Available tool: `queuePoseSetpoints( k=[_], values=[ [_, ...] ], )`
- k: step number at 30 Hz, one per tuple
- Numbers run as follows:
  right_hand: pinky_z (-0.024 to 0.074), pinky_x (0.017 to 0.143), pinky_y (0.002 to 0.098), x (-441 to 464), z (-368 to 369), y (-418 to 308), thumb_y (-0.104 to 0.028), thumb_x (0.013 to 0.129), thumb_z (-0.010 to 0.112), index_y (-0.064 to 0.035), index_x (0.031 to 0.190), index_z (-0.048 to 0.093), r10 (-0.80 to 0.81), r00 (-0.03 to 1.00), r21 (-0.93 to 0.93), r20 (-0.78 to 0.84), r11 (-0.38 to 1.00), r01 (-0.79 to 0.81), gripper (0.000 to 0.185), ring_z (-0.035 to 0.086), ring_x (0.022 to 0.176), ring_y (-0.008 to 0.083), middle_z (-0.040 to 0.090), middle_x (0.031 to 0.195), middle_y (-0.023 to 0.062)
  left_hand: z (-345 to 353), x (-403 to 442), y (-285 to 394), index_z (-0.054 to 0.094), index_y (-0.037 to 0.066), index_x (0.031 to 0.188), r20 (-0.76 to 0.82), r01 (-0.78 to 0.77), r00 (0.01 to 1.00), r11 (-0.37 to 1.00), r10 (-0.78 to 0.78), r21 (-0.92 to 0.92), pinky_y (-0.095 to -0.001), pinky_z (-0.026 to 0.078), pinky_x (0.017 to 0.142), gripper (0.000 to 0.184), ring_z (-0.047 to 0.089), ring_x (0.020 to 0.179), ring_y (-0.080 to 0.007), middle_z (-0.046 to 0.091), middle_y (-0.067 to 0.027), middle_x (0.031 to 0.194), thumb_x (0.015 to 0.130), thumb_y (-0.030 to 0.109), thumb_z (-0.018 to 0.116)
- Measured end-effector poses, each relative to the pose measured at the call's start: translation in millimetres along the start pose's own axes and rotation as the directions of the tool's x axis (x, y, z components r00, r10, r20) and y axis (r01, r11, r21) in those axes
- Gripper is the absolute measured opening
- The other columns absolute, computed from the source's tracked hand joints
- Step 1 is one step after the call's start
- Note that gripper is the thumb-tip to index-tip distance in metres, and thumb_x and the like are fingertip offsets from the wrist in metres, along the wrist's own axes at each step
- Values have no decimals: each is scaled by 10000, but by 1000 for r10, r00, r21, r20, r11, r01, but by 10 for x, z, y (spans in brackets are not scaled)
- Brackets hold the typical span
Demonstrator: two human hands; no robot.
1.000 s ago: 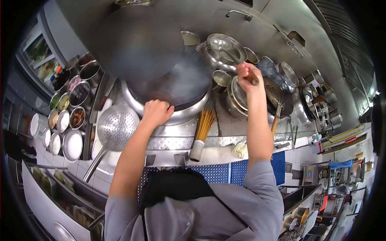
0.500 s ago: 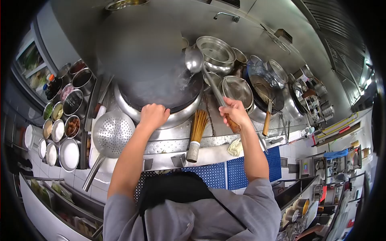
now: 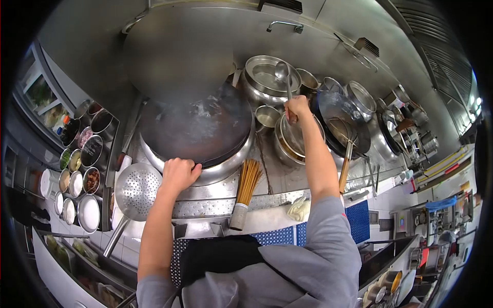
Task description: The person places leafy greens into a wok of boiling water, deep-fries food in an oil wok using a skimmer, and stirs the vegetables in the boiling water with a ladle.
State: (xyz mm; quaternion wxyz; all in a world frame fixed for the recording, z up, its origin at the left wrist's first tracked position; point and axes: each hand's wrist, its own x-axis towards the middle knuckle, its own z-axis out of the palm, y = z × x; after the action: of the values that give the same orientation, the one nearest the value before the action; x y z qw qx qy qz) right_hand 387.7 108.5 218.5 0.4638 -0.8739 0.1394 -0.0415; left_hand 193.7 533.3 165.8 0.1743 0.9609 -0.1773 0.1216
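The left hand (image 3: 178, 174) is clenched at the near edge of the big wok, and the right hand (image 3: 298, 107) grasps the ladle by its wooden handle.

The metal counter (image 3: 287, 179) runs across in front of the person. On its left part sits the big wok (image 3: 200, 133), dark inside and hazy with steam — it rests in a shiny metal ring (image 3: 221, 174). Over to the right is a smaller wok (image 3: 360, 134), with a wire skimmer (image 3: 340, 129) leaning in it, its wooden handle towards the person.

Behind, against the wall side, stands a wide steel pot (image 3: 258, 95); the ladle (image 3: 281, 72) has its bowl up over that pot. Below the right hand is a round pan (image 3: 288, 150), and a small pot (image 3: 267, 117) stands between it and the big wok.

The strainer (image 3: 137, 192), full of little holes, lies just left of the left forearm, its handle pointing towards the person. A bundled stick brush (image 3: 245, 189) lies near the big wok, bristles away from the person — and a crumpled cloth (image 3: 299, 209) is at the counter's front edge.
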Motion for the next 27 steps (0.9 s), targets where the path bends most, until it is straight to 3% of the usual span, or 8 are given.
queuePoseSetpoints(
  k=[2,4,6,14,17,20,24,27],
  values=[
    [439,380,306,-38,-87,-179,-46,856,563,-14,651,584,143,980,355,137,917,-184,208,550,429,188,584,575,105,10,-15,4,706,46,630,-16,0,1000,1000,0,-18,-481,538,605,356,651,566,-382,626,-182,568,830,339,674],
    [453,399,225,341,-137,48,-46,878,568,-40,716,521,87,899,788,429,451,-420,169,543,466,146,554,622,64,20,-22,3,701,48,625,-17,4,1000,1000,-5,-16,-484,534,601,355,648,564,-379,620,-177,560,830,338,675],
    [461,447,201,165,-184,-71,19,822,605,-3,779,496,94,878,880,470,25,-474,119,568,549,158,560,691,69,20,-25,4,697,50,622,-16,10,1000,1000,-10,-14,-487,530,599,356,646,566,-378,617,-173,555,831,338,675],
    [475,447,192,-933,-257,-631,-5,872,589,3,826,472,-62,881,882,469,-21,-471,126,564,554,128,564,747,73,13,-35,7,711,52,658,-16,10,1000,1000,-10,-8,-491,546,630,355,665,613,-397,642,-188,601,845,350,662],
    [478,435,227,-1587,-145,-805,-63,964,516,164,1247,351,-81,855,848,512,-107,-518,399,562,573,132,533,817,88,24,-48,-18,723,50,689,11,15,1000,999,-15,-31,-491,559,659,352,682,649,-400,670,-197,656,856,353,656],
    [483,440,245,-2143,36,-796,-83,972,512,147,1316,322,-147,786,756,601,-216,-618,455,556,571,130,532,861,86,57,-60,-54,729,45,714,10,-1,1000,998,2,-56,-492,564,680,353,692,673,-394,687,-198,695,866,356,656],
    [458,423,189,-2632,292,-709,-66,921,593,91,1081,488,-22,759,759,651,7,-651,247,570,552,83,581,774,47,110,-86,-118,715,47,712,-45,-76,996,992,72,-98,-497,551,670,369,679,667,-396,669,-198,667,896,357,636],
    [427,391,218,-2952,558,-600,-55,896,626,-20,982,571,139,864,742,484,458,-490,108,559,518,91,599,702,31,113,-93,-143,700,48,725,-47,-89,995,991,85,-102,-501,547,674,371,683,684,-395,678,-194,689,896,373,647]
  ],
)
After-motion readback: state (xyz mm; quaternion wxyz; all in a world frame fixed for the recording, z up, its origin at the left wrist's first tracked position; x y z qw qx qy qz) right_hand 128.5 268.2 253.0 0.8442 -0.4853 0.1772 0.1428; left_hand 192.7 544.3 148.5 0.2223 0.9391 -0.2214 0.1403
